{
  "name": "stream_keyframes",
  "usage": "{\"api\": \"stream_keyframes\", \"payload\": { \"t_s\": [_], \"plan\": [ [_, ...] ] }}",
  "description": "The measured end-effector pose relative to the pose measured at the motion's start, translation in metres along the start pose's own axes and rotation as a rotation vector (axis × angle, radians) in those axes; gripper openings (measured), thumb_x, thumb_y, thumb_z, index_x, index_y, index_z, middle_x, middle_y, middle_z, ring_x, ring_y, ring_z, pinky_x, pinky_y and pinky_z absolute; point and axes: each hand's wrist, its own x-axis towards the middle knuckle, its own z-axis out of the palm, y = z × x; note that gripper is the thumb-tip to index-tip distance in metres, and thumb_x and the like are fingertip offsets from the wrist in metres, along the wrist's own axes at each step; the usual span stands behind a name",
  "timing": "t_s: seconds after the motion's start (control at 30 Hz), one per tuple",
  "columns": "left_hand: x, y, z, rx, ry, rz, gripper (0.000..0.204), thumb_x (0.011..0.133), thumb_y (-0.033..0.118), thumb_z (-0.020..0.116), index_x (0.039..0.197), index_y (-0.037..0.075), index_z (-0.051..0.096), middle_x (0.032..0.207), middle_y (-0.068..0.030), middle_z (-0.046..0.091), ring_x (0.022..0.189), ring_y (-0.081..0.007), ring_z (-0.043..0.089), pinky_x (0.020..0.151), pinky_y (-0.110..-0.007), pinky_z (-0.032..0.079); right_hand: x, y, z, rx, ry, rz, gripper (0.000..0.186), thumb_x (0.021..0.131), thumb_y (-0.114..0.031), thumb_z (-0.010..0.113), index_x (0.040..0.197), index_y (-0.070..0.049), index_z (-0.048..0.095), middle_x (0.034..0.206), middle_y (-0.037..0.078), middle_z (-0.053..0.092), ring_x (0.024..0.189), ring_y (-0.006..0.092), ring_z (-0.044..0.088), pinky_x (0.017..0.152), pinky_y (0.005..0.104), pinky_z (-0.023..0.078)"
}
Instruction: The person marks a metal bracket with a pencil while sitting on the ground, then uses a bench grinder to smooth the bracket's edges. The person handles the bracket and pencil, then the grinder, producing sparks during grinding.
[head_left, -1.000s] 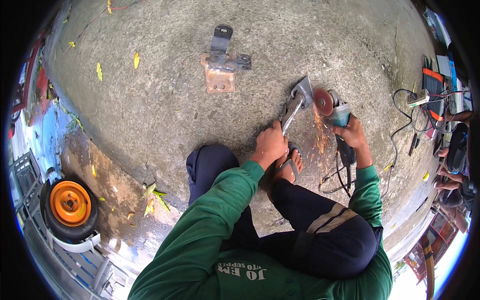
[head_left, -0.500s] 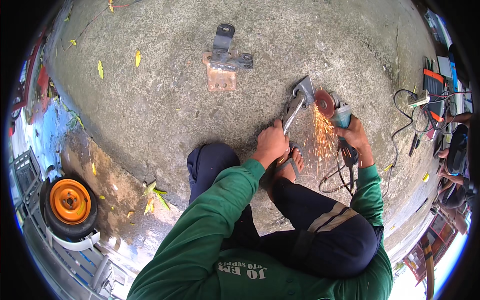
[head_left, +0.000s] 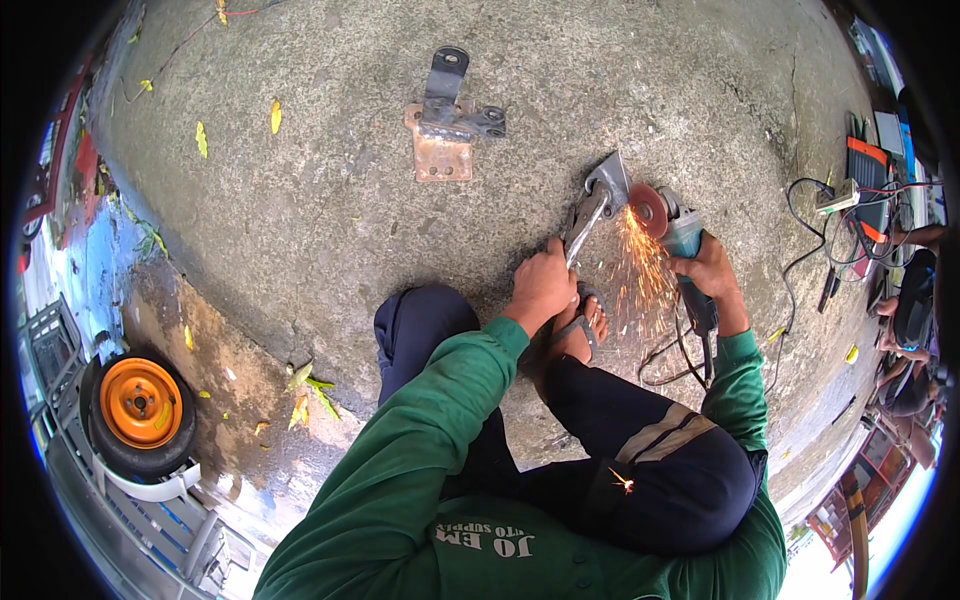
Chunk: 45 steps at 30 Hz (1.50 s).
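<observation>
My left hand is closed around the handle of locking pliers. Their jaws grip a small grey metal plate close to the concrete. In my right hand is a teal angle grinder, held by its body. Its reddish disc is against or very near the plate's right edge. Orange sparks spray down from there toward my sandaled foot. The exact contact point is hidden by the disc and sparks.
A black bracket on a rusty plate lies farther ahead. Cords run right to a power strip beside an orange-and-black machine. An orange-rimmed wheel is at left. Other people are at the right edge.
The grinder has shifted very slightly, tilting a little lower, with its disc still at the plate. Sparks keep flying, and a bright spark now shows over my right leg. My left hand stays put.
</observation>
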Motion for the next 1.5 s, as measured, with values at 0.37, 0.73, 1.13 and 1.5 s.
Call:
{"api": "stream_keyframes", "payload": {
  "t_s": [0.37,0.73,1.13,1.5],
  "plan": [
    [0.002,0.0,-0.001,0.006,-0.047,-0.021,0.044,0.084,0.021,0.071,0.115,-0.002,0.051,0.093,-0.0271,0.072,0.091,-0.0462,0.071,0.085,-0.055,0.056,-0.001,0.002,-0.002,0.076,-0.034,-0.061,0.066,0.064,-0.016,0.087,0.12,0.006,0.062,0.105,0.014,0.072,0.096,0.023,0.067,0.09,0.0369,0.053],
    [0.001,-0.003,0.004,-0.022,0.014,0.016,0.038,0.084,0.02,0.069,0.111,-0.002,0.052,0.089,-0.0288,0.07,0.086,-0.0491,0.069,0.082,-0.057,0.055,0.015,0.006,-0.002,0.002,0.023,-0.041,0.063,0.066,-0.021,0.087,0.116,0.008,0.062,0.102,0.017,0.072,0.095,0.026,0.068,0.089,0.0372,0.052],
    [0.0,0.0,-0.001,-0.007,-0.018,-0.01,0.041,0.084,0.019,0.069,0.114,-0.003,0.052,0.09,-0.0283,0.071,0.087,-0.0474,0.07,0.083,-0.055,0.056,0.013,-0.008,-0.001,-0.071,0.042,-0.028,0.061,0.066,-0.023,0.087,0.114,0.008,0.064,0.1,0.017,0.073,0.093,0.0265,0.068,0.086,0.0379,0.054],
    [0.001,-0.002,0.002,0.006,-0.003,0.0,0.04,0.085,0.021,0.07,0.112,-0.003,0.053,0.091,-0.0277,0.071,0.087,-0.0462,0.071,0.082,-0.054,0.057,0.007,-0.005,0.001,0.007,0.016,-0.044,0.059,0.066,-0.021,0.085,0.114,0.007,0.064,0.102,0.019,0.073,0.095,0.0284,0.07,0.087,0.0398,0.054]
  ]
}}
